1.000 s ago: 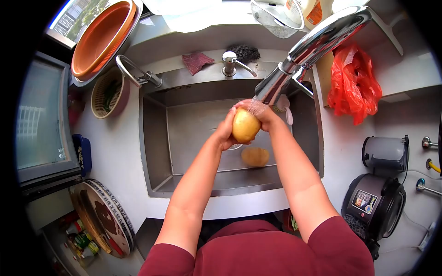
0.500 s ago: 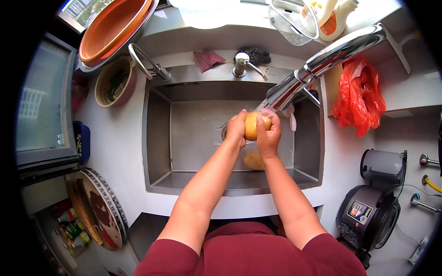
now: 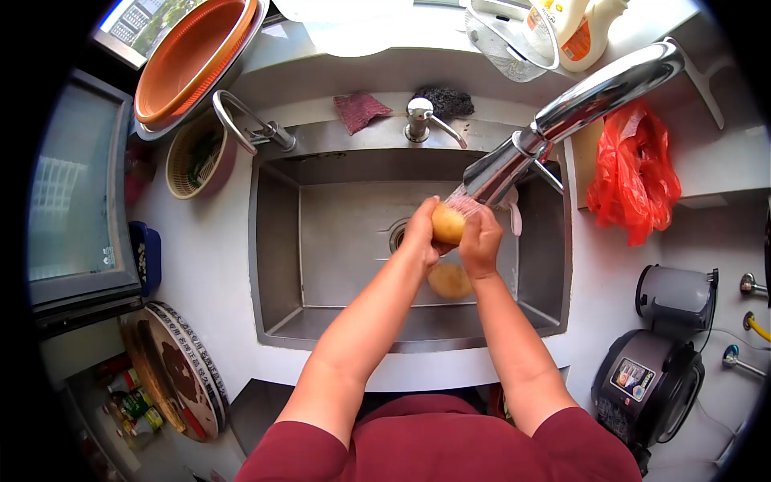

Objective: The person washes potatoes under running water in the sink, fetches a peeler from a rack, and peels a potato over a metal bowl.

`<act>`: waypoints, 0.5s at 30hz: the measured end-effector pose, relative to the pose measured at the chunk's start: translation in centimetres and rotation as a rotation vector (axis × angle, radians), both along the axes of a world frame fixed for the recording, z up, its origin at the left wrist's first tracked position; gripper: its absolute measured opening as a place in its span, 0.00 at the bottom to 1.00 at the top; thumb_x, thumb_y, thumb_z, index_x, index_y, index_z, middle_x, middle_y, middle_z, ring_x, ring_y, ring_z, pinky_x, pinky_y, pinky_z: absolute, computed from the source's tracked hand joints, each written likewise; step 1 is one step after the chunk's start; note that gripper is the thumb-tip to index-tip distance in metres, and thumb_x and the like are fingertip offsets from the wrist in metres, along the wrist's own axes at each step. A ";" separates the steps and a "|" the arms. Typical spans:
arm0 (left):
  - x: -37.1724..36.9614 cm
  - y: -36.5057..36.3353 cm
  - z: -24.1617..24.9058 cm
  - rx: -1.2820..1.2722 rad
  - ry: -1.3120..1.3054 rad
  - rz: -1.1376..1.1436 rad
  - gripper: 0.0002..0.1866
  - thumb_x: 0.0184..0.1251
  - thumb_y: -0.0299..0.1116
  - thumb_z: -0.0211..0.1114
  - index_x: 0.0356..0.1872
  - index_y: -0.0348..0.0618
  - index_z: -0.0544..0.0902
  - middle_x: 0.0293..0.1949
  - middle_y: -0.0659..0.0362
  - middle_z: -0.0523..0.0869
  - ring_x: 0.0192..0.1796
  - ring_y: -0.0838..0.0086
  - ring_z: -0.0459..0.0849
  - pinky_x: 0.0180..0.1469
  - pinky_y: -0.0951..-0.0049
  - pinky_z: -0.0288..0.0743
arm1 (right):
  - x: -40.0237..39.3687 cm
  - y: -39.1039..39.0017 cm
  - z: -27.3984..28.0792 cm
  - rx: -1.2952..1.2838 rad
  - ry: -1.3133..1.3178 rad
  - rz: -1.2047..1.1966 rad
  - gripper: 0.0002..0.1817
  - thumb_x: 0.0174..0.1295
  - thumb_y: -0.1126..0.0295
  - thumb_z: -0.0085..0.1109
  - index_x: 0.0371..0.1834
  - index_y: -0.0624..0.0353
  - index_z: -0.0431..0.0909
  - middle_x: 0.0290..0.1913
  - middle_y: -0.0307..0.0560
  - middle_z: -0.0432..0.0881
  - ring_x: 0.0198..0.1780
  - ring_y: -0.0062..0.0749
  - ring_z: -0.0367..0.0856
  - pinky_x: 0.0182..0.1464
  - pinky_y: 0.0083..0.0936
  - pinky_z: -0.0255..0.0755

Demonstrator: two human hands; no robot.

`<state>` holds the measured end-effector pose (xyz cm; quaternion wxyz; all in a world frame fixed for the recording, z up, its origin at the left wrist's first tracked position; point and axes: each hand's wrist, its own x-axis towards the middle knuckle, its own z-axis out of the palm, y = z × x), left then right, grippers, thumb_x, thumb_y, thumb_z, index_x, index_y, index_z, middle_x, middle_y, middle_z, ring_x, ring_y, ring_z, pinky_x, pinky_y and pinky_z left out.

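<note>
My left hand (image 3: 421,232) and my right hand (image 3: 482,241) both grip a yellow potato (image 3: 446,222) above the steel sink (image 3: 277,241). Water sprays onto the potato from the head of the chrome faucet (image 3: 562,112), which reaches in from the upper right. A second potato (image 3: 450,280) lies on the sink floor just below my hands. The drain (image 3: 397,236) shows partly to the left of my left hand.
An orange colander (image 3: 189,60) and a beige basket (image 3: 193,157) stand at the sink's upper left. A red plastic bag (image 3: 634,173) hangs at the right. A rice cooker (image 3: 646,386) sits lower right. A cloth (image 3: 360,110), a scrubber (image 3: 447,101) and a soap dispenser (image 3: 422,118) line the back rim.
My hands have turned the potato under the spray and shifted slightly down and right; the right hand now covers more of it. The potato on the sink floor has stayed put.
</note>
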<state>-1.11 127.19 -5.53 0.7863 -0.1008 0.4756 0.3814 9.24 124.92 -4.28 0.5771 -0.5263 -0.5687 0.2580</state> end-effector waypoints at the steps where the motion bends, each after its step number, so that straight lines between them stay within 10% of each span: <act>1: -0.1 0.1 0.1 0.024 -0.022 0.049 0.16 0.69 0.48 0.57 0.43 0.46 0.78 0.39 0.57 0.83 0.38 0.68 0.83 0.40 0.61 0.80 | 0.4 0.1 0.5 0.209 -0.303 0.069 0.10 0.67 0.69 0.51 0.34 0.62 0.79 0.33 0.50 0.82 0.36 0.42 0.79 0.40 0.31 0.72; 5: 0.5 0.0 -0.2 0.357 0.227 0.255 0.14 0.72 0.41 0.55 0.42 0.40 0.80 0.39 0.56 0.83 0.39 0.70 0.82 0.45 0.69 0.77 | 0.4 -0.6 0.7 -0.105 -0.232 0.047 0.15 0.64 0.67 0.57 0.49 0.64 0.80 0.47 0.52 0.82 0.46 0.40 0.81 0.55 0.31 0.71; 11: 0.3 -1.0 1.1 1.152 1.352 0.142 0.14 0.75 0.35 0.49 0.47 0.37 0.80 0.41 0.51 0.83 0.49 0.62 0.79 0.54 0.67 0.72 | 0.5 1.8 2.4 -0.901 0.881 0.192 0.21 0.63 0.61 0.60 0.53 0.63 0.76 0.45 0.47 0.82 0.43 0.34 0.84 0.46 0.28 0.79; 15: -0.2 -2.8 1.5 1.542 1.273 0.093 0.13 0.70 0.31 0.53 0.49 0.37 0.79 0.47 0.46 0.80 0.53 0.53 0.77 0.56 0.62 0.70 | 1.3 1.8 -2.4 -0.886 1.223 0.099 0.15 0.67 0.63 0.53 0.47 0.64 0.77 0.43 0.48 0.82 0.41 0.35 0.84 0.44 0.31 0.80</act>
